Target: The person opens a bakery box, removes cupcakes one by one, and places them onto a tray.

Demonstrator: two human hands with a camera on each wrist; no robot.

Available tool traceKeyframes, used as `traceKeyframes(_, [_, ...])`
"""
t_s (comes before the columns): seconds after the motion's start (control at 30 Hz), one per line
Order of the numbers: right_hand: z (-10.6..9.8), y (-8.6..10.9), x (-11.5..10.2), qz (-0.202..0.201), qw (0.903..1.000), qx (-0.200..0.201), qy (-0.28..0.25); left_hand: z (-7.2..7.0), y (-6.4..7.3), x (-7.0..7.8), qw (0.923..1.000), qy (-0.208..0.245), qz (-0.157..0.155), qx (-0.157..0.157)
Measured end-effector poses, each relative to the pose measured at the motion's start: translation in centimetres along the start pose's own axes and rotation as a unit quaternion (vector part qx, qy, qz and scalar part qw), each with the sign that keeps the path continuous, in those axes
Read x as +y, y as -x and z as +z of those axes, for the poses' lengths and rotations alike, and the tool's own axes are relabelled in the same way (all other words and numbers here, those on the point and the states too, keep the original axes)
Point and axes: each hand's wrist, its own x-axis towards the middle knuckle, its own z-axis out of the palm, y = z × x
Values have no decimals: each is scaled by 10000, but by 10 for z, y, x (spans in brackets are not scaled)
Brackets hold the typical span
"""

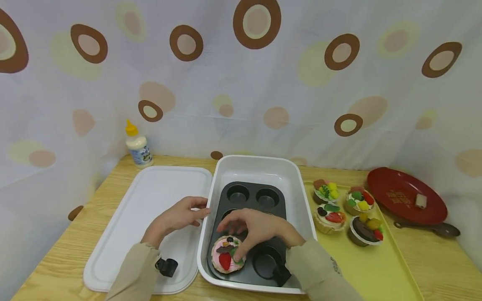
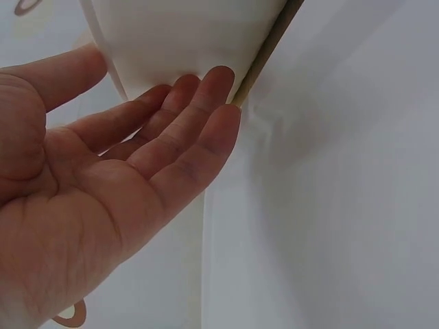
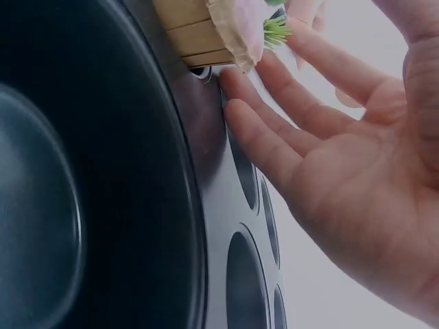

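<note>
A pink-topped toy cupcake [image 1: 227,254] with a strawberry and green leaves sits at the near left cup of a dark muffin tin [image 1: 276,255]. Over it reaches my right hand [image 1: 256,228], its thumb by the cupcake's right side and its fingers loosely extended around the far side. In the right wrist view those fingers [image 3: 264,140] lie close to the cupcake's tan fluted case [image 3: 202,41]. The tin lies inside a white rectangular tub [image 1: 297,192]. At the tub's left wall, my left hand [image 1: 184,215] rests with relaxed fingers, holding nothing.
A white lid [image 1: 158,192] lies left of the tub, with a yellow-capped bottle [image 1: 139,146] behind. On the right, several toy cupcakes [image 1: 329,217] stand on a yellow tray [image 1: 369,267]. Beyond are a red plate [image 1: 406,196] and a dark spoon [image 1: 444,229].
</note>
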Motion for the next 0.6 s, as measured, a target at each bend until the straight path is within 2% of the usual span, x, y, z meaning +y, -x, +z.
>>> traceKeyframes(0.13, [3, 2, 1, 179, 9992, -314, 145, 1, 1, 1, 10000, 24, -61, -8])
traceKeyframes(0.37, [8, 1, 4, -6, 9943, -838, 653, 2, 3, 2, 9999, 24, -120, 17])
traceKeyframes(0.6, [6, 0, 3, 40, 9933, -847, 783, -1, 1, 1, 9999, 16, -103, 38])
